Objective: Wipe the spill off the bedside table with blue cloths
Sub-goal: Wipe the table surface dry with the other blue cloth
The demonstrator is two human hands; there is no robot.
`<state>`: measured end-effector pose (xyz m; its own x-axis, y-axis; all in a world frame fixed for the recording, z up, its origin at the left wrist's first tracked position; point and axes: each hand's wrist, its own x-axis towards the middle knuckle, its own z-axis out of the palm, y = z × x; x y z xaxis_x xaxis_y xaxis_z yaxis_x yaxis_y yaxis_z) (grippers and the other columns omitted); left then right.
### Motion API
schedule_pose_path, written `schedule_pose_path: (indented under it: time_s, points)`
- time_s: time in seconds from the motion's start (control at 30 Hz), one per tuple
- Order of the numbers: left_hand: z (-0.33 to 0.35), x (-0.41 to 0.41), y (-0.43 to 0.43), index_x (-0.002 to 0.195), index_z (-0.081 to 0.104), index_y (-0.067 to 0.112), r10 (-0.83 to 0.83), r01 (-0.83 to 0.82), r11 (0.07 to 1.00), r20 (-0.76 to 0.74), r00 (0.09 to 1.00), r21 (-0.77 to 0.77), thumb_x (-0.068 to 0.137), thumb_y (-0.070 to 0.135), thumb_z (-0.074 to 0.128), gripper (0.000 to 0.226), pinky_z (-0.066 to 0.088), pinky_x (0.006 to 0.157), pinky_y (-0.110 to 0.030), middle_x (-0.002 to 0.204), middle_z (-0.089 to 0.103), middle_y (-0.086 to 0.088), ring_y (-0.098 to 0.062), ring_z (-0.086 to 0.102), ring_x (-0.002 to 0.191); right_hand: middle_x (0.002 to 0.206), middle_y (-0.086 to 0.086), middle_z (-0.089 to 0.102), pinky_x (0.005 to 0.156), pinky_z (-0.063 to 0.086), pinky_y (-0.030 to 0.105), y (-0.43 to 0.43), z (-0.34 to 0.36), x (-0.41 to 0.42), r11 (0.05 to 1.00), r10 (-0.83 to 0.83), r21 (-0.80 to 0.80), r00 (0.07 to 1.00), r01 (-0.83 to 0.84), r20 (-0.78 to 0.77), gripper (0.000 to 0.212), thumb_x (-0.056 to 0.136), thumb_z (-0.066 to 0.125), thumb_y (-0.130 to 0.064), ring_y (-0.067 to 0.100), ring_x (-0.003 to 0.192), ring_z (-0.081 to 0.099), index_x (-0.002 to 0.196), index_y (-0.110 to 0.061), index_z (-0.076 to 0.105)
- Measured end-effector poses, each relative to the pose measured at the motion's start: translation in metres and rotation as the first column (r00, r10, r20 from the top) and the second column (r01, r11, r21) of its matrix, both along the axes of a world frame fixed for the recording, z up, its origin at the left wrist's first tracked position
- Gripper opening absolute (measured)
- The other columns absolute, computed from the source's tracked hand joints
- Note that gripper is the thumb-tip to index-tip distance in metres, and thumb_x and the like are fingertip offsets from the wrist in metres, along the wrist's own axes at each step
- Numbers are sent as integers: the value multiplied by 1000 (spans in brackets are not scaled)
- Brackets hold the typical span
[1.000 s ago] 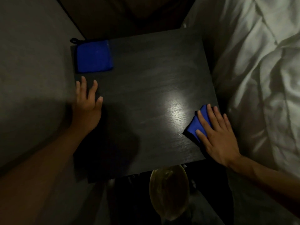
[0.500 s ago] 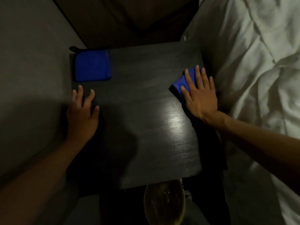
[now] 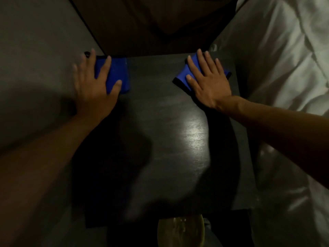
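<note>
Blue cloth [image 3: 118, 73] lies half hidden, squared to the dim table [image 3: 160, 125], under our flat left hand [image 3: 94, 86]; second cloth [image 3: 181, 76], skewed, under our outspread right hand [image 3: 209, 82].

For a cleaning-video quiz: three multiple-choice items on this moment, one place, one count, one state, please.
1. Where on the dark wooden bedside table is the left folded blue cloth? A far left corner; B near edge; C centre.
2. How many blue cloths lie on it? A one; B two; C three.
3. How is the right hand placed? A flat on the right folded blue cloth; B clenched; C raised clear.
Answers: A, it sits at that corner under the left hand; B, one under each hand; A, straight fingers lie on it.
</note>
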<state>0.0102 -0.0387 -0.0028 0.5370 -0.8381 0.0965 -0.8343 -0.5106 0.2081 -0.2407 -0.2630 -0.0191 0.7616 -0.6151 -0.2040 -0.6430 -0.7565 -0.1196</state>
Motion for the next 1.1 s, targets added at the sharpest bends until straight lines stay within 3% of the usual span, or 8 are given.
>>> schedule_pose_path:
  time_s: [0.1, 0.2, 0.43, 0.57, 0.83, 0.9, 0.97, 1.1]
  points:
    - [-1, 19, -21, 155, 13, 29, -123, 116, 977, 30, 992, 179, 93, 64, 28, 73, -3, 119, -52, 164, -1, -10, -35, -3, 149, 171, 8, -1, 127, 2, 48, -3, 1, 10, 996, 81, -24, 997, -81, 10, 75, 98, -1, -62, 26, 157, -3, 163, -25, 5]
    - [-10, 25, -36, 155, 6, 30, -107, 103, 959, 3, 994, 263, 93, 68, 20, 75, -5, 119, -51, 164, -5, -8, -32, -8, 150, 171, 9, 1, 127, 1, 46, -5, 2, 24, 983, 179, -34, 984, -179, 8, 75, 100, 2, -60, 26, 157, -2, 163, -21, 4]
    - [-24, 15, -39, 155, 10, 21, -73, 48, 977, 114, 991, 207, 97, 59, 19, 71, 6, 118, -55, 163, 9, -14, -34, 8, 149, 171, 8, 6, 127, 3, 46, -5, 4, 68, 898, 439, -35, 898, -439, 13, 73, 103, 5, -58, 25, 157, 1, 162, -16, 6]
    - [-25, 16, -42, 155, 6, 24, -54, 26, 976, 127, 990, 216, 101, 42, 20, 59, 6, 119, -53, 164, 8, -11, -32, 7, 150, 171, 7, 2, 127, -2, 44, -3, 5, 93, 822, 568, -39, 823, -568, 1, 68, 105, 8, -56, 24, 157, -3, 163, -21, 1]
    - [-27, 14, -42, 155, 5, 24, -38, 8, 978, 144, 989, 206, 102, 43, 18, 58, 5, 119, -52, 164, 7, -10, -30, 5, 150, 171, 5, 2, 124, -11, 51, -3, 7, 118, 686, 727, -26, 686, -727, -12, 66, 105, 5, -55, 24, 157, -4, 163, -24, 2]
    - [-28, 14, -42, 155, 5, 24, -40, 10, 977, 136, 990, 213, 102, 43, 19, 59, 5, 119, -52, 164, 7, -10, -30, 4, 150, 171, 5, -1, 122, -18, 50, -3, 10, 116, 684, 727, -43, 685, -729, -45, 65, 104, 5, -54, 25, 157, -6, 162, -25, -1]
    - [-26, 14, -43, 155, 4, 25, -37, 10, 975, 116, 993, 224, 101, 42, 21, 59, 4, 120, -51, 164, 6, -9, -29, 2, 151, 171, 7, -1, 121, -18, 49, 5, 15, 114, 749, 659, -57, 751, -660, -31, 66, 103, 5, -54, 24, 157, -5, 162, -25, 0]
    - [-24, 14, -44, 155, 4, 26, -7, -11, 973, 76, 997, 232, 100, 42, 22, 59, 2, 120, -51, 164, 4, -8, -29, 0, 151, 171, 10, 2, 125, -8, 49, 48, 7, 110, 973, 229, -5, 969, -229, 89, 74, 102, 9, -59, 23, 157, -3, 163, -17, 4]
